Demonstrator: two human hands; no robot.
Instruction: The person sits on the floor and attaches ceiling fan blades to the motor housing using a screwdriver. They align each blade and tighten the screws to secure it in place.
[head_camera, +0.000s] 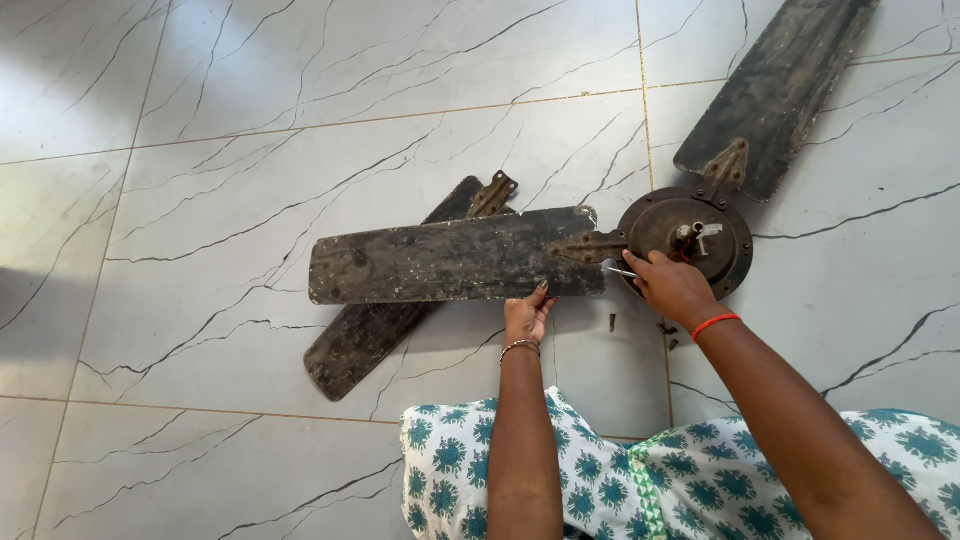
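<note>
A dirty ceiling fan lies on the tiled floor. Its round motor hub (690, 232) carries one dark blade (775, 90) pointing up right and another blade (450, 257) pointing left. My left hand (527, 313) grips the lower edge of the left blade near its bracket. My right hand (668, 285) rests at the hub's lower left rim and holds a thin metal tool (622, 272) against it. A third, detached blade (385, 310) lies crossed under the left blade.
Several small screws (612, 322) lie on the white marbled tile floor (250, 150) just below the hub. My lap in a white cloth with teal flower print (640, 470) fills the bottom edge.
</note>
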